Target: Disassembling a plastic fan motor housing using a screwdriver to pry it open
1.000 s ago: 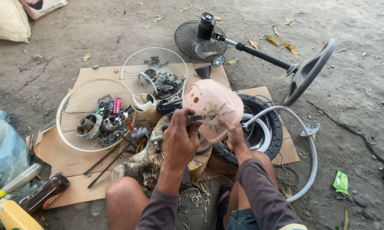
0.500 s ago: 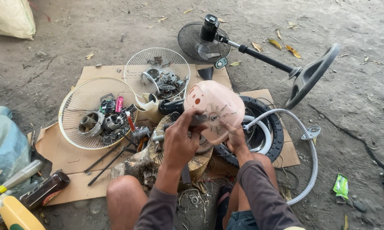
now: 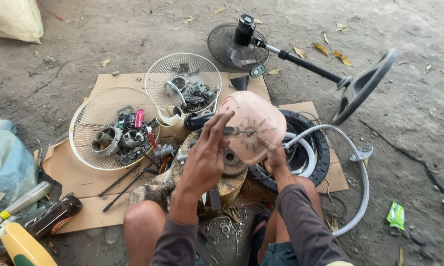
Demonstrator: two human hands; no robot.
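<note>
Outdoor work area in even daylight. Bare grey dirt ground [image 3: 133,29] scattered with dry leaves [image 3: 333,51]. Flattened brown cardboard sheets [image 3: 79,172] lie on the ground as a work mat. A pale sack [image 3: 12,19] sits at upper left; a blue-grey plastic bag [image 3: 7,162] at left edge.

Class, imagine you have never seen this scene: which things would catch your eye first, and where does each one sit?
At the centre, the left hand and the right hand hold a pink plastic fan housing above a wooden stump. To the left, two white wire fan guards lie on the cardboard like bowls filled with metal parts. Farther back on the right, a black stand fan lies on its side on the bare ground.
</note>
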